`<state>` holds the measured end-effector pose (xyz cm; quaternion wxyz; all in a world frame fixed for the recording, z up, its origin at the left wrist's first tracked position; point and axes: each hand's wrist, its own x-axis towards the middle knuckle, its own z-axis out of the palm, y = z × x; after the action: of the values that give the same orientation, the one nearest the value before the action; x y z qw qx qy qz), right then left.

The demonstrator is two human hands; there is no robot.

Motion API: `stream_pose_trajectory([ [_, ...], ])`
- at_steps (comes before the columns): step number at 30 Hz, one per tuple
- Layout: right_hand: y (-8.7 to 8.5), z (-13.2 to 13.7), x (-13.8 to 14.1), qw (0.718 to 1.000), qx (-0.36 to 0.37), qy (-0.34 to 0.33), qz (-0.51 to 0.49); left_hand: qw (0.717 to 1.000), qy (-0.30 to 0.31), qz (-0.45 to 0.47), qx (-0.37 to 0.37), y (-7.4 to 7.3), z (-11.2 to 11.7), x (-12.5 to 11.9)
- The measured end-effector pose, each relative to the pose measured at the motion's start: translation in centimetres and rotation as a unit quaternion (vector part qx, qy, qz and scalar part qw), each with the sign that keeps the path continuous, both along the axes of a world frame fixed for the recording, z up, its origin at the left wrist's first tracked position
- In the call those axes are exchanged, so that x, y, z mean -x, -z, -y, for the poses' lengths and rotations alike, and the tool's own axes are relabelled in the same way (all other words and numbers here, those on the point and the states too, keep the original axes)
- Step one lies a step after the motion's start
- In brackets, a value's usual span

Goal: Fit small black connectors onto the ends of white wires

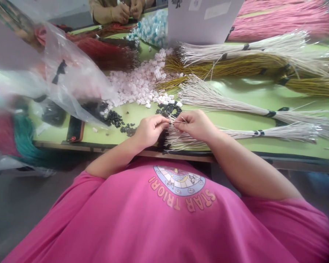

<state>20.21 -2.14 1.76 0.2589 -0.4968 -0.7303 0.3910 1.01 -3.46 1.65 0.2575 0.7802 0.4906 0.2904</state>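
At the table's near edge my left hand (150,130) is closed in a pinch, with a small white piece at its fingertips that looks like a connector. My right hand (196,126) also pinches, holding a thin white wire whose end points to the left fingertips. Under both hands lies a bundle of white wires (178,140), its loose ends fanned out. Just beyond the fingers is a small heap of black plastic pieces (167,108), with white connectors (166,98) beside it. The exact contact between wire and connector is too small to make out.
Behind are a pale pink connector pile (138,82), yellow wire bundles (227,65), more white bundles (227,101) and pink wires (285,22). A clear plastic bag (74,73) and a dark red-edged object (76,129) are left. Another person's hands (126,11) work across the table.
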Motion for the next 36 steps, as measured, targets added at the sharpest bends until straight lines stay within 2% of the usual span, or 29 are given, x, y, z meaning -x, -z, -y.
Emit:
stream_pose_trajectory([
  [10,0.6,0.1,0.1,1.0,-0.016,-0.016,0.019,0.995,0.069,-0.018,-0.072,0.7,0.2,0.1],
  [14,0.4,-0.2,-0.4,0.998,-0.019,-0.041,-0.039,0.991,0.086,-0.019,-0.097,0.3,0.5,1.1],
  [17,0.1,-0.4,-0.9,0.992,-0.059,-0.04,-0.103,0.99,0.041,-0.069,-0.115,-0.2,0.2,3.6],
  [19,-0.1,-0.5,-1.1,0.992,-0.046,-0.031,-0.114,0.987,-0.025,-0.132,-0.084,-0.3,-0.4,6.0],
  [22,-0.3,-0.4,-1.1,0.994,-0.01,-0.025,-0.102,0.965,-0.105,-0.241,0.004,0.1,-1.4,9.3],
  [25,-0.3,-0.4,-0.8,0.995,-0.004,-0.03,-0.099,0.95,-0.112,-0.283,0.067,0.9,-2.2,10.8],
  [28,-0.3,-0.2,-0.4,0.996,-0.012,-0.027,-0.088,0.945,-0.117,-0.294,0.081,1.3,-2.6,10.5],
  [30,-0.3,0.0,-0.1,0.997,-0.022,-0.017,-0.074,0.951,-0.128,-0.272,0.073,1.0,-2.3,9.7],
  [32,-0.2,0.1,0.2,0.998,-0.037,-0.005,-0.057,0.969,-0.128,-0.203,0.064,0.4,-1.7,8.6],
  [34,-0.2,0.2,0.4,0.998,-0.05,0.0,-0.044,0.986,-0.098,-0.1,0.089,-0.2,-0.9,7.1],
  [36,-0.1,0.4,0.5,0.998,-0.059,0.002,-0.037,0.989,-0.046,0.004,0.143,-0.6,-0.2,5.5],
])
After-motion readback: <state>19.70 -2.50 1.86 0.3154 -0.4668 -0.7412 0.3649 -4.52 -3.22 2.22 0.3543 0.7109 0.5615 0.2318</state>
